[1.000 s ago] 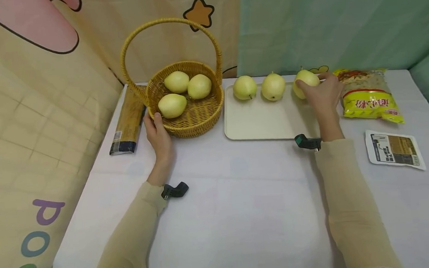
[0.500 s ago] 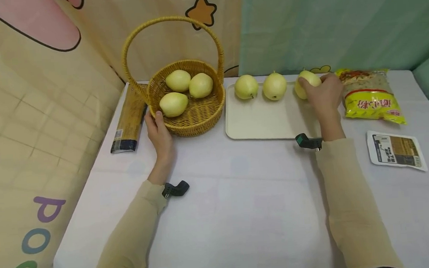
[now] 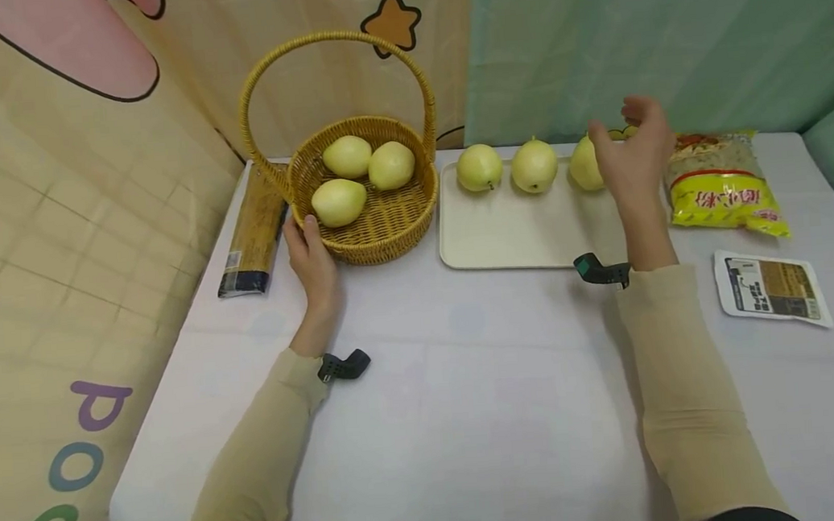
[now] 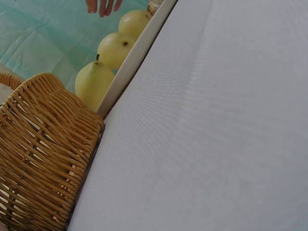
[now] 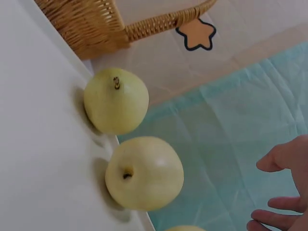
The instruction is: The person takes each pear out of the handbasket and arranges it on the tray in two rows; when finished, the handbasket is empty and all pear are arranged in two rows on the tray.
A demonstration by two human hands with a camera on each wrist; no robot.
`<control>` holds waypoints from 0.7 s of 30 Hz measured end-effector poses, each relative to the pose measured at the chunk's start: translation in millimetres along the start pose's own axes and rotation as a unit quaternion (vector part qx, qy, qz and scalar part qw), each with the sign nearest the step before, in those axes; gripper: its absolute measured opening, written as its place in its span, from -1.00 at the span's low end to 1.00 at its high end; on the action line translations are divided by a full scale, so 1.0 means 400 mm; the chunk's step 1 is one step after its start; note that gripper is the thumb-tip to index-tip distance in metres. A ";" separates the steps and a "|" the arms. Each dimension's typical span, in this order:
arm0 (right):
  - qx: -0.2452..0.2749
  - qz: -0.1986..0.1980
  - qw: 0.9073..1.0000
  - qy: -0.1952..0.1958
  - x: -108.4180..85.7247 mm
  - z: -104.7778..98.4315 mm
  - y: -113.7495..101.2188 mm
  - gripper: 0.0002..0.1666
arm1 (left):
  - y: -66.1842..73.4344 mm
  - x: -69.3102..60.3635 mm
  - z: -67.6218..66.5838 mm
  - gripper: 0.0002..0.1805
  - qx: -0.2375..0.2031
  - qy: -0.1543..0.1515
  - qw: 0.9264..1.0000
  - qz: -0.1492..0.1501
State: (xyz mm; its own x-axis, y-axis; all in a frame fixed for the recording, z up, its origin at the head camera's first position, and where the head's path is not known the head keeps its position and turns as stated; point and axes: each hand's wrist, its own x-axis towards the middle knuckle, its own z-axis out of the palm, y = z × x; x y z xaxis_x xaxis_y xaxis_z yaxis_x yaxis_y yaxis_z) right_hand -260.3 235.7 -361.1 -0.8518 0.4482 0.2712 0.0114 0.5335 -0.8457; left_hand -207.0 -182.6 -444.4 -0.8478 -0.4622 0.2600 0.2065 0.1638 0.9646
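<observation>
A wicker basket point(image 3: 387, 250) with a tall handle holds three pale green pears, among them a front pear point(image 3: 339, 202). My left hand point(image 3: 314, 272) holds the basket's front left side, its thumb against the wall; its other fingers are partly hidden. On a white tray point(image 3: 517, 237), three more pears stand in a row along the back edge: a left pear point(image 3: 479, 167), a middle pear point(image 3: 534, 166) and a right pear point(image 3: 585, 165). My right hand point(image 3: 635, 152) is raised beside the right pear and partly covers it. Its fingers point(image 5: 276, 219) are apart from the thumb and hold nothing.
A yellow food bag point(image 3: 724, 190) lies right of the tray, with a small white and brown packet point(image 3: 772, 288) in front of it. Left of the basket lies a long brown package point(image 3: 251, 236). Curtains point(image 3: 555, 49) hang behind the table.
My right hand has let go of the right pear, which stays on the tray, and has risen with its fingers spread. My left hand stays at the basket.
</observation>
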 end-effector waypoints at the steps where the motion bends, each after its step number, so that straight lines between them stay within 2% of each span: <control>1: 0.014 -0.013 1.000 0.003 -0.002 0.002 -0.010 -0.33 | 0.002 -0.001 0.001 -0.45 -0.002 0.000 1.000 0.000; 3: 0.045 -0.031 0.998 -0.003 -0.010 0.007 -0.031 -0.38 | 0.015 -0.005 0.002 -0.45 -0.002 -0.002 1.000 -0.001; 8: 0.127 -0.051 0.989 -0.049 -0.038 0.030 -0.081 -0.41 | 0.078 -0.032 0.001 -0.43 -0.004 -0.007 1.000 -0.006; 12: 0.149 -0.067 0.983 -0.089 -0.074 0.059 -0.107 -0.41 | 0.101 -0.048 0.000 -0.43 0.000 -0.010 1.000 -0.022; 16: 0.168 -0.083 0.973 -0.137 -0.112 0.102 -0.130 -0.41 | 0.097 -0.047 -0.001 -0.44 0.004 -0.009 1.000 -0.017; 21: 0.198 -0.075 0.956 -0.204 -0.148 0.153 -0.154 -0.39 | 0.043 -0.017 0.002 -0.45 -0.002 -0.004 1.000 -0.010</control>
State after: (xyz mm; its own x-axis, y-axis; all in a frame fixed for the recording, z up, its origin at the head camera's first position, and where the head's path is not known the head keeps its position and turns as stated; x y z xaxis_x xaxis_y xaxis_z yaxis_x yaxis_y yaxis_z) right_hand -242.4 132.4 -353.1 -0.9628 0.0277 0.2688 -0.2565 0.2197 -0.9412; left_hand -198.0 -175.8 -429.6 -0.8559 -0.4576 0.2409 0.1916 0.1521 0.9696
